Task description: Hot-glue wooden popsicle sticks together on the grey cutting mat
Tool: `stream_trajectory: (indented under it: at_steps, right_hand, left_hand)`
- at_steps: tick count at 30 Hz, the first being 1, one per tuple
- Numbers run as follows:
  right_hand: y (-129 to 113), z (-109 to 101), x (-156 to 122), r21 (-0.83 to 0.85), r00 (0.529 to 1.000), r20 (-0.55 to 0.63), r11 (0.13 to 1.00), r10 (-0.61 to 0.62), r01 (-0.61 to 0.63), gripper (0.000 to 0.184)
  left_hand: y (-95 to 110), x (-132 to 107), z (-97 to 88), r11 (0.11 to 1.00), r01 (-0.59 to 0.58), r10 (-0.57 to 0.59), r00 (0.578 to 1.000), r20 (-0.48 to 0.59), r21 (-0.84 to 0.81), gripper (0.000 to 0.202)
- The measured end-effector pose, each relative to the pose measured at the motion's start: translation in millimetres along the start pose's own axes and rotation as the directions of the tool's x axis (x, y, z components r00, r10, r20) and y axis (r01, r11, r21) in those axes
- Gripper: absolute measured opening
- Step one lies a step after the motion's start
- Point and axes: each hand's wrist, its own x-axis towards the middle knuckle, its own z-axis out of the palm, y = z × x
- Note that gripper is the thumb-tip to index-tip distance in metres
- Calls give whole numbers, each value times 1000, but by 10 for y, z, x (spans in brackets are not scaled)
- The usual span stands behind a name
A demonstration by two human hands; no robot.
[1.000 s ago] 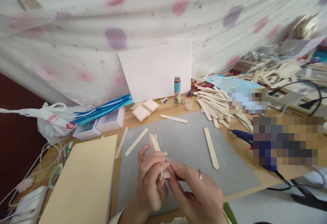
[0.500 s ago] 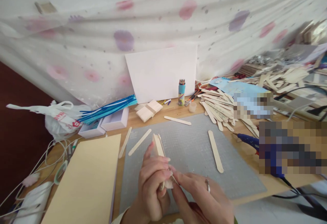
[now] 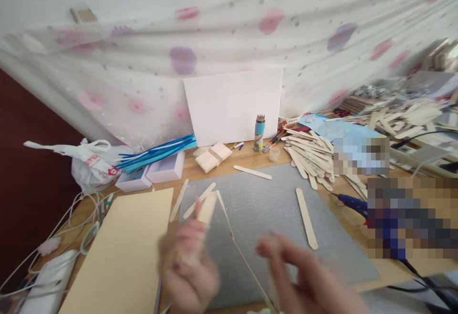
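Both hands are smeared by motion over the near edge of the grey cutting mat (image 3: 265, 209). My left hand (image 3: 188, 264) is closed round a flat wooden craft stick (image 3: 207, 207) that stands up out of its fingers. A second stick (image 3: 239, 249), seen edge-on as a thin line, slants from beside the first stick down towards my right hand (image 3: 309, 280). My right hand's fingers point left and are too blurred to show whether they grip anything. Two loose sticks (image 3: 307, 217) (image 3: 252, 172) lie on the mat.
A tan board (image 3: 121, 252) lies left of the mat. At the back stand a white card (image 3: 232, 104), a tube of pencils (image 3: 259, 134), a pile of sticks (image 3: 309, 154), blue pipe cleaners (image 3: 157, 152) and white boxes (image 3: 166, 173). A blue glue gun (image 3: 352, 203) lies right.
My hands have parted: the left went left with one stick, the right went right. The two sticks, held together before, now splay apart. The view has tilted down.
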Motion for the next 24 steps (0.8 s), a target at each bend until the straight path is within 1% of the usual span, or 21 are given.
stream_trajectory:
  at_steps: [1, 2, 3, 5, 7, 8, 10, 12, 13, 15, 17, 18, 19, 21, 22, 23, 24]
  right_hand:
    - [14, -27, 11, 10, 997, -21, 998, 68, -67, 23]
    - [22, -43, 31, 31, 991, -50, 992, 126, -125, 25]
    - [25, -48, 61, 62, 981, -89, 984, 172, -167, 24]
    - [26, -35, 157, 150, 951, -180, 962, 252, -227, 21]
    - [43, -20, 290, 277, 904, -246, 919, 350, -280, 22]
    - [64, -20, 359, 344, 880, -249, 886, 404, -309, 23]
    - [138, -31, 484, 470, 846, -183, 800, 501, -372, 23]
    - [252, -42, 570, 554, 825, -75, 711, 560, -433, 22]
    - [320, -42, 598, 570, 821, -16, 680, 570, -462, 23]
    - [472, -26, 633, 556, 822, 104, 652, 560, -516, 26]
    - [624, 3, 657, 528, 811, 243, 629, 532, -570, 29]
    - [693, 20, 669, 526, 801, 314, 608, 510, -594, 31]
    - [755, 35, 682, 529, 785, 377, 581, 492, -619, 32]
    - [852, 64, 710, 538, 749, 464, 521, 473, -662, 36]
    - [890, 76, 724, 545, 735, 482, 493, 477, -678, 37]
    - [925, 87, 736, 555, 723, 489, 466, 488, -689, 38]
    - [958, 97, 746, 565, 713, 488, 441, 503, -698, 38]
  left_hand:
    - [-21, 45, 12, 998, 11, -17, 995, -102, -56, 22]
    - [-44, 82, 21, 994, 39, -52, 990, -132, -102, 21]
    - [-68, 111, 28, 986, 66, -88, 986, -143, -154, 22]
    - [-121, 151, 37, 970, 104, -129, 986, -102, -221, 22]
    - [-180, 194, 45, 961, 96, -134, 982, -134, -258, 21]
    - [-210, 225, 49, 961, 89, -136, 977, -165, -263, 21]
    - [-266, 302, 61, 961, 92, -153, 963, -223, -262, 23]
    - [-307, 385, 75, 955, 110, -180, 953, -243, -276, 25]
    - [-321, 423, 81, 953, 124, -195, 950, -245, -276, 27]
    - [-341, 491, 86, 948, 176, -243, 938, -248, -263, 29]
    - [-356, 557, 74, 935, 252, -315, 914, -257, -249, 27]
    - [-364, 592, 61, 915, 311, -374, 894, -247, -257, 25]
    - [-374, 627, 44, 883, 379, -445, 865, -234, -276, 23]
    - [-403, 694, 2, 792, 513, -592, 780, -206, -332, 21]
    - [-422, 723, -22, 747, 560, -647, 735, -200, -359, 21]
    - [-444, 747, -48, 717, 586, -682, 702, -204, -378, 21]
    - [-469, 767, -76, 708, 595, -694, 687, -217, -380, 22]
